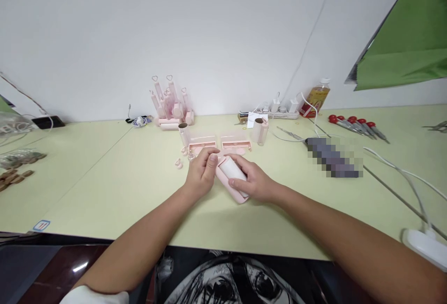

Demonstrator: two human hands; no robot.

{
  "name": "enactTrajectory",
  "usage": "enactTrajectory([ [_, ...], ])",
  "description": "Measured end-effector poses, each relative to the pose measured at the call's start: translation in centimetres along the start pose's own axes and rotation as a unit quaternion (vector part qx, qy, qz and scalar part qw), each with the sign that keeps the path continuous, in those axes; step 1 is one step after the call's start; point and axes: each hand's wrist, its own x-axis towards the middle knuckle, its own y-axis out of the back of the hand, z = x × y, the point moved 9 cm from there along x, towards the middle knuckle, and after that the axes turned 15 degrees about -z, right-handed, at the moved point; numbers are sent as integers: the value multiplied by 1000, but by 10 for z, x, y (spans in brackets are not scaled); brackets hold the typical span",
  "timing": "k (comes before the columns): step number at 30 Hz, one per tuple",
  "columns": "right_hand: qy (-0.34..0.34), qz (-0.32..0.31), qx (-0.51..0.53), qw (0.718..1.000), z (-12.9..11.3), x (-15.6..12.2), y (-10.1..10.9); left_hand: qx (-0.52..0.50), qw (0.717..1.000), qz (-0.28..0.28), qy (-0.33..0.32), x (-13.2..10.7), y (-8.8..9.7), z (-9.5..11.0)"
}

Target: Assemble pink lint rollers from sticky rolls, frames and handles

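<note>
A pink lint roller (233, 170) with a white sticky roll is held tilted above the table, between both hands. My left hand (202, 172) is closed on its upper left end, thumb on top. My right hand (254, 180) wraps round the roll from the right, its thumb across the white surface. Just beyond lie two pink open cases (236, 145) with clear covers. Small pink parts (179, 164) lie to the left of my left hand. A cardboard-cored roll (183, 132) stands behind, and another roll (258, 130) stands beside a pink piece at the right.
Several pink lint rollers (169, 104) are grouped against the wall. A power strip (286, 114), a drink bottle (316, 98) and several red-handled tools (356, 123) stand or lie at the back right. White cables cross the right side. Brown pieces (14, 178) lie far left.
</note>
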Motion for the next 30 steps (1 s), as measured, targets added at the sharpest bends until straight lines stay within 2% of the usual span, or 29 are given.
enactTrajectory([
  [3,10,60,51,997,0,-2,14,54,990,112,-65,-8,39,17],
  [4,5,81,66,994,2,-2,19,66,982,159,-71,-11,57,19],
  [6,-5,119,89,989,7,-3,27,89,968,231,-46,-12,91,16],
  [7,-11,132,98,986,10,-4,29,95,968,232,-25,-8,102,11],
  [9,-40,144,102,984,17,-4,32,112,977,183,23,4,111,0],
  [12,-111,107,52,987,26,-2,26,173,977,68,101,17,105,-15],
  [14,-148,66,6,987,29,-1,21,181,975,30,125,18,99,-18],
  [17,-167,44,-18,985,30,-1,17,140,986,11,96,16,94,-6],
  [19,-166,54,-6,985,30,-2,18,144,985,-26,91,15,87,0],
  [21,-155,72,16,985,31,-2,20,178,972,-86,127,15,77,-4],
  [24,-137,101,67,983,34,-1,24,199,944,-174,198,10,64,-25],
  [26,-128,114,132,976,37,-1,24,193,931,-216,224,7,55,-39],
  [28,-118,127,214,961,39,-1,23,186,927,-238,223,7,47,-45],
  [30,-105,141,288,942,40,-1,21,167,934,-246,196,9,38,-41],
])
